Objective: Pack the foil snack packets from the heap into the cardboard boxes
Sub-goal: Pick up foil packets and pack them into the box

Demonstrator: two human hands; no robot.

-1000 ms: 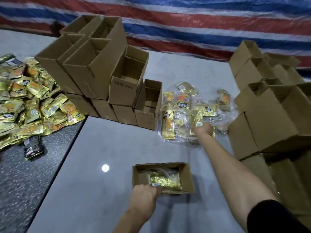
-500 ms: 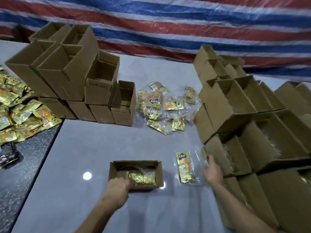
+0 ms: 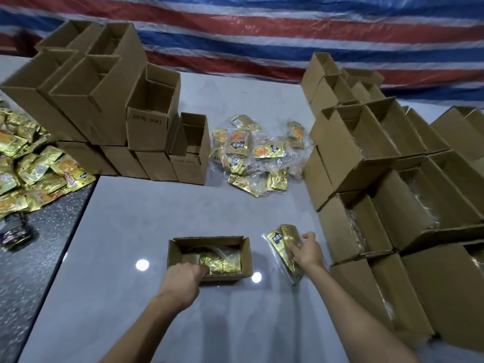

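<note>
A small open cardboard box lies on the grey table in front of me, with gold foil packets in clear plastic inside. My left hand grips the box's near left rim, fingers reaching inside. Just right of the box, my right hand holds a gold packet bundle in clear plastic, partly lifted off the table. A heap of bagged gold packets lies farther back at the middle of the table.
Stacked open cardboard boxes stand at the back left. More boxes, some with plastic-wrapped contents, are piled along the right. A large pile of loose gold packets covers the dark speckled surface at left. A striped tarp hangs behind.
My right hand drew a packet bundle from the far heap back beside the box and now grips it. My left hand stayed on the box. The camera view shifted right.
</note>
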